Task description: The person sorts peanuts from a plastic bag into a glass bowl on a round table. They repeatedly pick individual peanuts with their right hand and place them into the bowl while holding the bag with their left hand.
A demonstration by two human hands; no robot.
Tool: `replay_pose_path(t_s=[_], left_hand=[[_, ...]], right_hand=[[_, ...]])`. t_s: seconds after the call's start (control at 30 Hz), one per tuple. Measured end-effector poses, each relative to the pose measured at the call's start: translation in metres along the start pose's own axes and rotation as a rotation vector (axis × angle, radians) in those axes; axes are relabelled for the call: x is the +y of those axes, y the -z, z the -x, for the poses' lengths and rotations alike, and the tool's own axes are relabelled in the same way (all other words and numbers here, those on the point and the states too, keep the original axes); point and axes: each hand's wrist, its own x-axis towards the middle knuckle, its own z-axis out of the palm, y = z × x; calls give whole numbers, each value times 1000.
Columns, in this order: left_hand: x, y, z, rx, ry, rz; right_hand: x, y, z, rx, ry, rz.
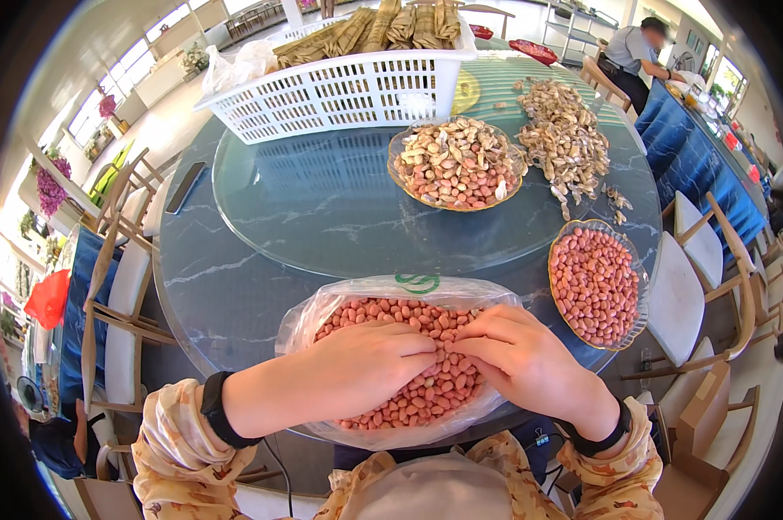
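Observation:
A clear plastic bag (300,325) lies open at the table's near edge, filled with shelled pink-skinned peanuts (424,396). My left hand (378,357) reaches over the peanuts from the left, its fingers curled and fingertips close together. From the right, my right hand (512,348) comes in with thumb and fingers pinched near the left fingertips. Whether a peanut sits between the fingers of either hand is too hidden to tell. To the right stands a gold-rimmed glass bowl (639,318) of shelled peanuts. Farther back, another glass bowl (401,185) holds peanuts mixed with shells.
A heap of peanut shells (563,140) lies beyond the bowls. On the glass turntable (287,214) stands a white plastic basket (339,97) with leaf-wrapped bundles (372,29). A phone (186,187) rests at left. Wooden chairs (677,305) surround the table; a person (625,58) works at back right.

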Motion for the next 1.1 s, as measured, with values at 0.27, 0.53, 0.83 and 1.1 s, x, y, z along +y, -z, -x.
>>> replay_pose_path(t_s=[0.27,0.53,0.83,1.1], left_hand=[[12,9,36,-37,93,-53],[24,0,69,88,179,-148],[20,-31,85,426,200,-139],[26,-36,86,553,177,-28]], right_hand=[[0,-11,-4,-75,-26,1],[-2,-20,-14,-223,-30,145],[-22,31,-26,-146,-109,79],[51,95,-102,-27,-383,176]])
